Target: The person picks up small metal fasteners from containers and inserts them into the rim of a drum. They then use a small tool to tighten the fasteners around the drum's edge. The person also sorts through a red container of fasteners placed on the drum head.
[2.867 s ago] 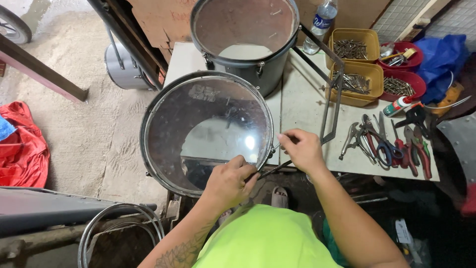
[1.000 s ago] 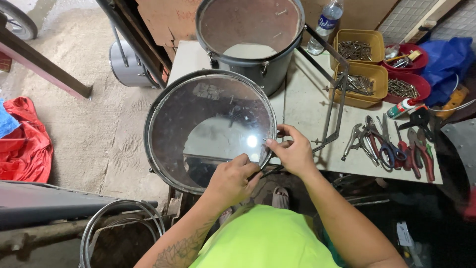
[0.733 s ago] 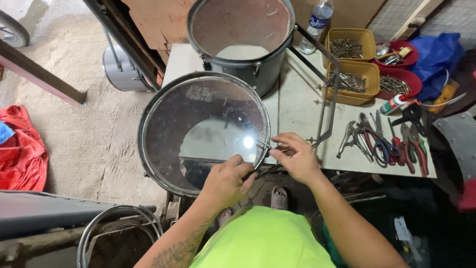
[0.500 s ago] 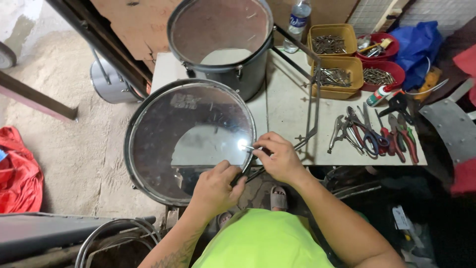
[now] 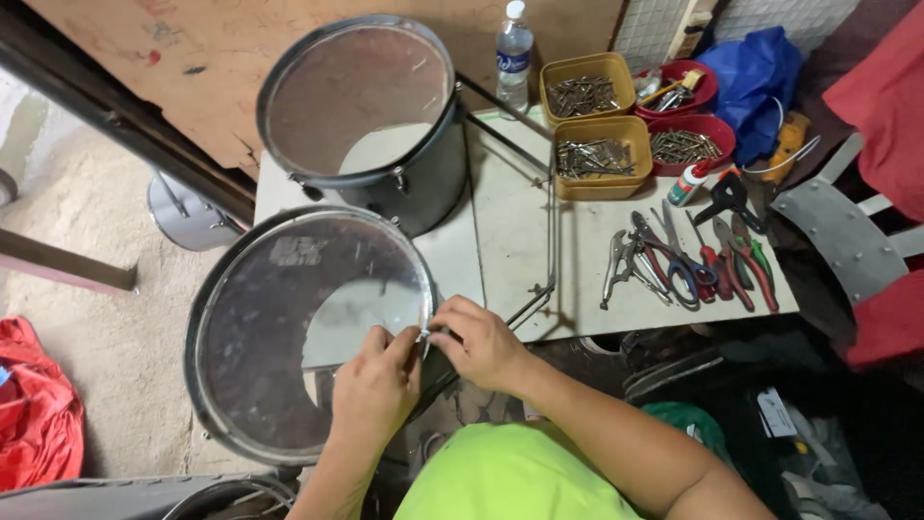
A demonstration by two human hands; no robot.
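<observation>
From the head camera, your left hand and right hand meet at the near right rim of the clear-headed drum, which lies head-up and juts past the front left corner of the surface; both hands are pinched narrow on a small metal fitting at the hoop, fingertips almost touching, though what kind of part it is cannot be told at this size. To do this well, I judge you should keep the left hand steadying the fitting against the hoop while the right does the fine work; hold it square to the rim, not canted, and turn or press gently until it seats, since a forced start could cross a thread or mark the head. The drum overhangs the edge, so avoid leaning weight on it. Behind it stands a second drum, nearly touching; leave it be. The pliers and cutters lie near your right elbow, and the yellow trays of screws sit further back beside a water bottle; both are within reach, so you can fetch from them with the right hand without releasing the left.
</observation>
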